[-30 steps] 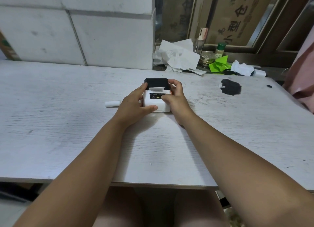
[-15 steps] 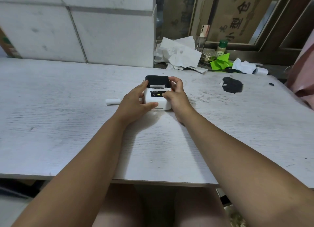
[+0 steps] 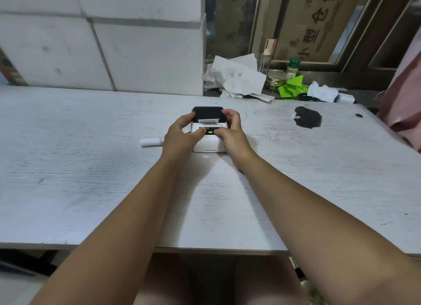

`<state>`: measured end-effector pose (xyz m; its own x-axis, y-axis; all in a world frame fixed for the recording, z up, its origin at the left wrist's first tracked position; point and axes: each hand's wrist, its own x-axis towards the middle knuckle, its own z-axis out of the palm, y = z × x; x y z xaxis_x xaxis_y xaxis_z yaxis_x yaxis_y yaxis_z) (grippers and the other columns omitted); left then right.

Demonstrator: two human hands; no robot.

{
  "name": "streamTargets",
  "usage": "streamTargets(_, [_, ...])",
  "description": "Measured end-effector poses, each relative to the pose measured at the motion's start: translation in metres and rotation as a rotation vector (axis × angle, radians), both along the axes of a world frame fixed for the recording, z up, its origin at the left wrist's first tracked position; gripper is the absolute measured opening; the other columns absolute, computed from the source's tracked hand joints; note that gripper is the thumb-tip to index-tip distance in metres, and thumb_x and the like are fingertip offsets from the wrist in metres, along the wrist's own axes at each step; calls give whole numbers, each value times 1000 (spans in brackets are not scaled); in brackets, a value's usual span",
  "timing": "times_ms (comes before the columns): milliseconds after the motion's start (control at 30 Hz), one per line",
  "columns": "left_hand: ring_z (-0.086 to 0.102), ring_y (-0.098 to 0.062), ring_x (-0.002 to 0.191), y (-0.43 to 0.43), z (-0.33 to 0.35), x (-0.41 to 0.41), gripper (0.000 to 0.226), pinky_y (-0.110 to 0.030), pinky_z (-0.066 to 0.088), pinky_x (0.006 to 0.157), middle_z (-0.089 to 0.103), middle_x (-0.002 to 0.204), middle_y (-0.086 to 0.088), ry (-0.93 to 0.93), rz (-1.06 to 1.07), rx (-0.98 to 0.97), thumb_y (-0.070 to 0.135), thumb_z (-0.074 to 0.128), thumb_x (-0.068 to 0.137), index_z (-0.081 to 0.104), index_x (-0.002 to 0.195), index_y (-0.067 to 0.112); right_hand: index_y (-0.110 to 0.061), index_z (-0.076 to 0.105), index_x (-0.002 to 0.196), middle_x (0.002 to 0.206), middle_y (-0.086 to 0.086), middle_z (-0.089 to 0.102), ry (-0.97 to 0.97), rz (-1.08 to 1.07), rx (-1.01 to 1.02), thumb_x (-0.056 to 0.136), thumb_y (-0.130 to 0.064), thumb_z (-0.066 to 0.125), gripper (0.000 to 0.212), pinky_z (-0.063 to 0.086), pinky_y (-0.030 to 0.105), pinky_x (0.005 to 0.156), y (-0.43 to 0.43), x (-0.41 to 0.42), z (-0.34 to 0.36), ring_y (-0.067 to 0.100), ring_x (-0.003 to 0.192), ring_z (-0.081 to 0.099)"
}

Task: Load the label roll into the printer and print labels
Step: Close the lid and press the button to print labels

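Left fingers: the left hand point(image 3: 180, 133) curls round the left side of the printer point(image 3: 208, 144). Its fingers point(image 3: 189, 117) reach up to the black lid point(image 3: 207, 112), and the thumb lies across the dark button panel on the front.
Right fingers: the right hand point(image 3: 232, 133) grips the printer's right side the same way, fingertips point(image 3: 230, 114) on the lid's corner. The thumb tip is on the panel, just beside the green light point(image 3: 210, 132).
What changed: a second ago the left thumb rested low on the printer's white front. Now it is up on the panel, facing the right thumb. The right hand's hold looks unchanged.
Label strip: the label strip point(image 3: 208, 120), a short white tongue, sticks out of the slot under the lid. It looks no longer than before.
Reading: the lid is shut and the light is on, so loading looks done. With both thumbs at the panel, a button press to feed or print seems to be the step in hand. No print is visible on the strip.
Printer's place: on the worktop point(image 3: 91, 168), towards the far edge and about midway along it.
Nearby: a small white roll point(image 3: 150, 142) lies just left of the left hand, and whether it is spare or used up cannot be told. A black stain point(image 3: 307, 117) marks the far right corner.
Beyond the far edge: crumpled paper point(image 3: 237, 76) and green scraps point(image 3: 292, 87) sit on the sill.
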<state>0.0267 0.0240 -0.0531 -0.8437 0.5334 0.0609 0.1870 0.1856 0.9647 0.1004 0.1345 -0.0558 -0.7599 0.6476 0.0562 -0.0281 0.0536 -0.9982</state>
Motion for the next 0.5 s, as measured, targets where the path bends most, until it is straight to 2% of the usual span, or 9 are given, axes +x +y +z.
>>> streamTargets(133, [47, -2, 121, 1, 3, 4, 52, -16, 32, 95, 51, 139, 13, 12, 1, 3, 22, 63, 86, 50, 137, 26, -17, 36, 132, 127, -1, 47, 5, 1, -5, 85, 6, 46, 54, 37, 27, 97, 1, -1, -2, 15, 114, 48])
streamTargets(333, [45, -2, 121, 0, 11, 4, 51, -15, 30, 93, 51, 127, 17, 52, -79, -1, 12, 56, 90, 47, 139, 26, -19, 36, 132, 129, 0, 48, 4, 4, -13, 85, 5, 47, 54, 37, 23, 91, 2, -1, -2, 15, 112, 49])
streamTargets(400, [45, -1, 117, 0, 9, 4, 50, -16, 31, 92, 49, 124, 19, 58, -76, -29, 16, 55, 91, 46, 139, 30, -20, 37, 131, 130, 0, 47, 7, 3, -14, 85, 5, 47, 54, 37, 24, 93, 2, 0, -2, 15, 114, 48])
streamTargets(500, [51, -7, 119, 3, 0, 3, 55, -24, 38, 97, 47, 137, 15, 82, -30, -78, 31, 55, 89, 41, 142, 36, -19, 37, 131, 131, 1, 47, 6, 4, -15, 85, 6, 47, 53, 37, 27, 97, 3, 0, -3, 15, 115, 48])
